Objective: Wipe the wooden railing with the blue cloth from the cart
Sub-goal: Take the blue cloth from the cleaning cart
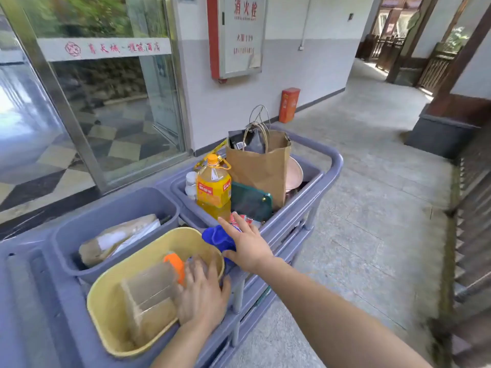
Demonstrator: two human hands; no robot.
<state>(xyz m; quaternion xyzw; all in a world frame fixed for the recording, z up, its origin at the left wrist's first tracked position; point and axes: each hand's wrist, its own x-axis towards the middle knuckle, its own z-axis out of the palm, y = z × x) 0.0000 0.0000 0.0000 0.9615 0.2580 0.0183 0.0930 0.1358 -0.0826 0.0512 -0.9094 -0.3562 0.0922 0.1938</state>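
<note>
Reached with spread right hand [245, 241] over crumpled blue cloth [218, 238] at near right of grey cart [329, 160], not yet gripped, left hand [203, 293] flat on yellow bin [106, 296]; risked snagging red packet [239, 220] just beyond.

Grey matt plastic cart [333, 166]; fuzzy blue cloth [216, 236]; creased brown paper bag [261, 168]; glossy yellow plastic oil bottle [213, 185]; dark wooden railing [470, 197].

Two hands, one blue cloth [218, 237], one cart [335, 158], two grey bins, one yellow tub [106, 304], one paper bag [261, 168]
</note>
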